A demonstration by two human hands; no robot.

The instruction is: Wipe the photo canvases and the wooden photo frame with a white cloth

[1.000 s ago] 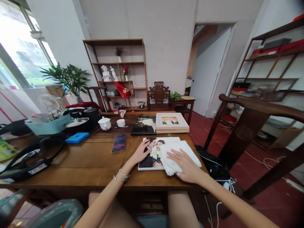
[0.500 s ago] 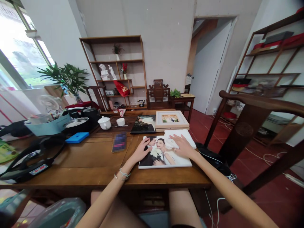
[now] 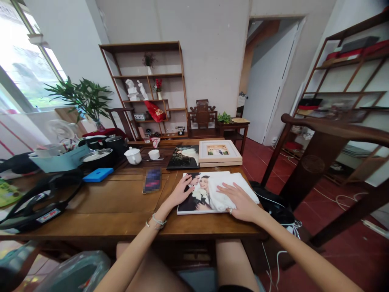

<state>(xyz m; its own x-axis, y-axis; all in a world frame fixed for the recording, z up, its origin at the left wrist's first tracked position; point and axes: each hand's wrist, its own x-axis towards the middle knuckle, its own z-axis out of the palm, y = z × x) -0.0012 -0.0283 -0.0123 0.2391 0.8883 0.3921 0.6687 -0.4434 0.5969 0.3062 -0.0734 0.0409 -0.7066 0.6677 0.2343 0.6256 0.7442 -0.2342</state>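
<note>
A photo panel with a picture of a couple lies flat near the table's front edge. On its left part, by the upper left corner, rests my left hand, its fingers spread. A folded white cloth covers the panel's right part and reaches past its right edge. My right hand lies flat on this cloth, fingers stretched out, pressing it down. What the cloth covers is hidden. Behind the panel are a dark photo panel and a light-framed picture.
Left of the panel lies a blurred-out item. A blue box, a headset-like black strap, a white lidded cup and a small white cup stand farther left. A wooden chair is at the right.
My right hand and the white cloth have slid toward me, down the panel's right side, and the cloth now covers more of the picture. My left hand stays in place.
</note>
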